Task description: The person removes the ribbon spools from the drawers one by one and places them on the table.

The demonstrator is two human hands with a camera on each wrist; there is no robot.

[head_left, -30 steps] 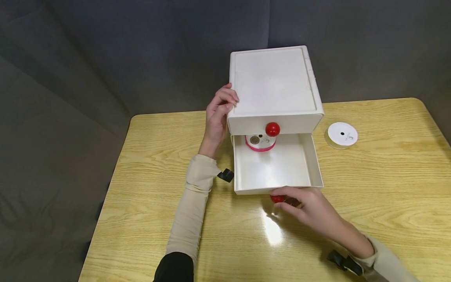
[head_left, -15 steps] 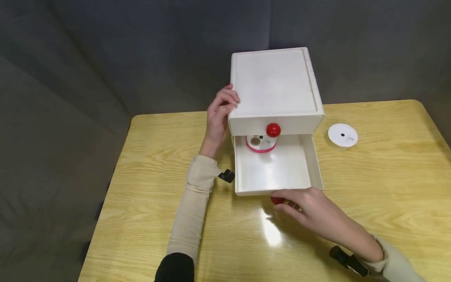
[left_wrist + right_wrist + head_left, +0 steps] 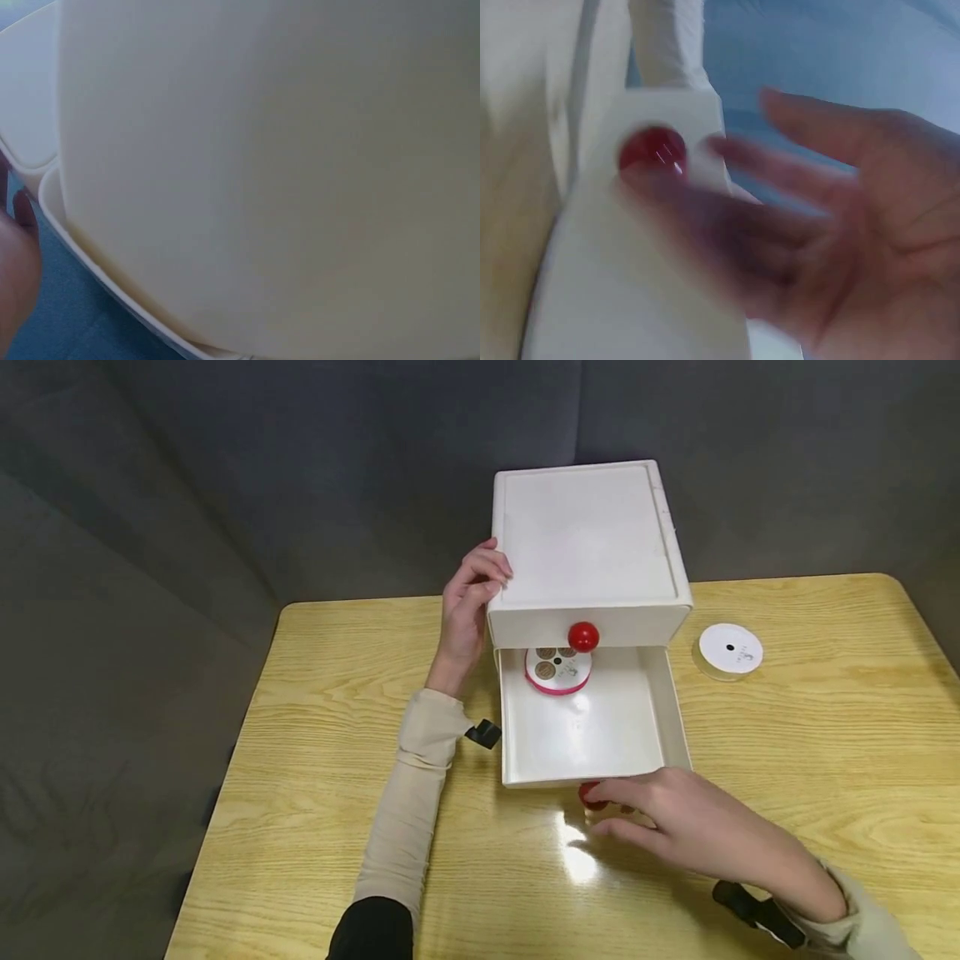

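A white cabinet (image 3: 585,535) with two red-knobbed drawers stands at the back of the table. Its lower drawer (image 3: 600,735) is pulled out, and a ribbon spool (image 3: 558,672) with a pink edge lies at the back left inside, partly under the upper drawer. My left hand (image 3: 468,602) rests on the cabinet's left side, fingertips over the top edge. At the lower drawer's red knob (image 3: 652,154), my right hand (image 3: 690,822) has its thumb and fingers spread apart. One fingertip overlaps the knob; whether it touches is blurred in the right wrist view.
A second ribbon spool (image 3: 729,652), white-topped with a pale rim, lies on the wooden table (image 3: 337,693) right of the cabinet. The upper drawer's red knob (image 3: 583,637) juts out above the lower drawer. A dark curtain (image 3: 360,485) hangs behind the table.
The lower drawer has slid a little farther toward me, showing more of the spool inside. My right hand has moved back and its fingers have loosened from the knob. My left hand stays put.
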